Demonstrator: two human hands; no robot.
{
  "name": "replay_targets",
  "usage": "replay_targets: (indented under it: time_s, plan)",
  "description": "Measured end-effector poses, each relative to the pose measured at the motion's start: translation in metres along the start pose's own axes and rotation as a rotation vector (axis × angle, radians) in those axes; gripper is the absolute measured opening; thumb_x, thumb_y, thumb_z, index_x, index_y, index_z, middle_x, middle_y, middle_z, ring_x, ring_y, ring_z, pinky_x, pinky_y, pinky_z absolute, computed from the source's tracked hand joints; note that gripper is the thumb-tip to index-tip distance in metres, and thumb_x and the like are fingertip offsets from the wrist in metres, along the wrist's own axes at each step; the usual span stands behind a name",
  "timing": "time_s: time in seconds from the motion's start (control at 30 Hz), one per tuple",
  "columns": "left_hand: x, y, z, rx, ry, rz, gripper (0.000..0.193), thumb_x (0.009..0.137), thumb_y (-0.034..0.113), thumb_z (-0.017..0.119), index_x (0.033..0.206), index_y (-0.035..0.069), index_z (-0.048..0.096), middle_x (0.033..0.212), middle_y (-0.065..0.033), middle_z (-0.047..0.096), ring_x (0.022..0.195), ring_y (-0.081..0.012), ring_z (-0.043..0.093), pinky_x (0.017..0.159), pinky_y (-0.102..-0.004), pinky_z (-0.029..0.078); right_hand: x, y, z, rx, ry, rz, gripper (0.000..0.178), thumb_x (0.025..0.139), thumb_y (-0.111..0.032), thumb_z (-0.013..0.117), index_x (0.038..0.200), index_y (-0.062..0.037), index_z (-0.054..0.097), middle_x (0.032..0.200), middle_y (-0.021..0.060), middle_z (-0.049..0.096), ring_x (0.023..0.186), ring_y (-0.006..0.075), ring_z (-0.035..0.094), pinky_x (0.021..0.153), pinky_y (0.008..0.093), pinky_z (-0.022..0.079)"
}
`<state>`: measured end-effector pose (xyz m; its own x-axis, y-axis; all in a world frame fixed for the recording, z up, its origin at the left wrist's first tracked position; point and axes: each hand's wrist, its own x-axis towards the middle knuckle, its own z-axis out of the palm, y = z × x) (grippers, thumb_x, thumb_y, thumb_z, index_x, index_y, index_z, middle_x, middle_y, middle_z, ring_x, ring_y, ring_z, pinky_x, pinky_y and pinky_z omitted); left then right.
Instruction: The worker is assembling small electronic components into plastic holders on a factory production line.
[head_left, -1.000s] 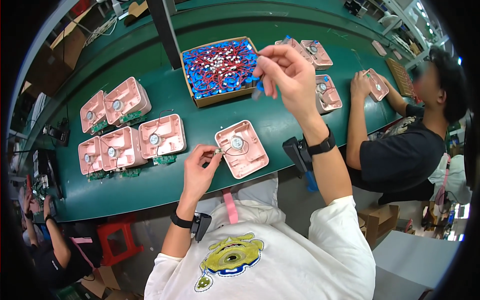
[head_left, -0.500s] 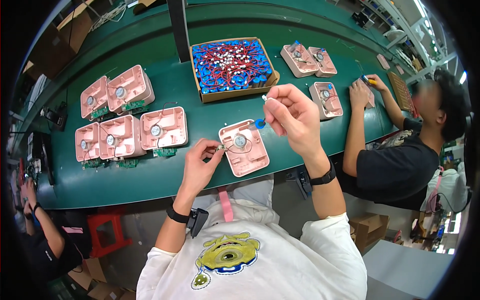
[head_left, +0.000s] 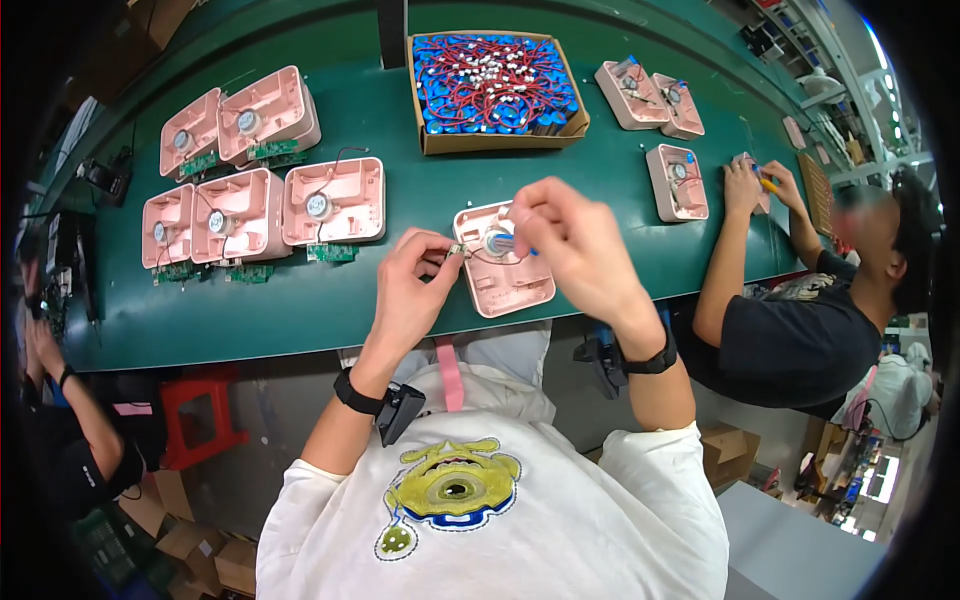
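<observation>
A pink plastic housing [head_left: 520, 292] lies open on the bench in front of me, with a round silver speaker inside. My left hand [head_left: 412, 288] is at its left rim, thumb and fingers pinching a small circuit board [head_left: 458, 250]. A thin dark wire runs from that board into the housing. Over the right part of the housing is my right hand [head_left: 572, 238], slightly blurred, its fingers closed in a pinch. The lead of a blue cylindrical battery appears to be in these fingers, mostly hidden. The battery [head_left: 505, 243] shows beside the hand, in front of the speaker.
A cardboard box [head_left: 500, 145] full of blue batteries with red wires stands behind the housing. Several pink housings [head_left: 335, 215] with speakers and green boards sit at left. More housings [head_left: 678, 205] are at right, where a co-worker [head_left: 790, 320] handles another part.
My right hand has come down and in toward the housing, and the battery has moved left over the speaker. The left hand still pinches the circuit board. The view has shifted.
</observation>
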<state>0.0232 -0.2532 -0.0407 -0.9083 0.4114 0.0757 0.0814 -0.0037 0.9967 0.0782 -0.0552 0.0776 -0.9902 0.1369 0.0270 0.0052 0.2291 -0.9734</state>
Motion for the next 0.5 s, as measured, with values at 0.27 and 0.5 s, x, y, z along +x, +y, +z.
replay_targets:
  time_s: [0.27,0.5]
  plan:
    - [-0.008,0.008,0.014,0.060,0.126,0.041,0.012,0.088,-0.005,0.076,0.098,-0.006,0.069,0.094,-0.0076,0.063,0.079,-0.0131,0.066,0.066,-0.0265,0.058,-0.002,0.023,0.037,-0.720,-0.120,0.008,0.016,0.096,-0.013,0.061,0.096,0.0022,0.066,0.085,0.0264,0.070,0.083,0.0470,0.068,0.076,0.0527,0.054]
    - [-0.012,0.007,0.019,0.133,0.165,0.122,0.014,0.086,-0.008,0.075,0.098,-0.007,0.068,0.093,-0.0099,0.063,0.075,-0.0165,0.066,0.064,-0.0283,0.059,-0.005,0.029,0.045,-0.685,-0.079,0.083,0.018,0.096,-0.014,0.060,0.094,0.0022,0.067,0.082,0.0253,0.071,0.081,0.0462,0.069,0.075,0.0536,0.053]
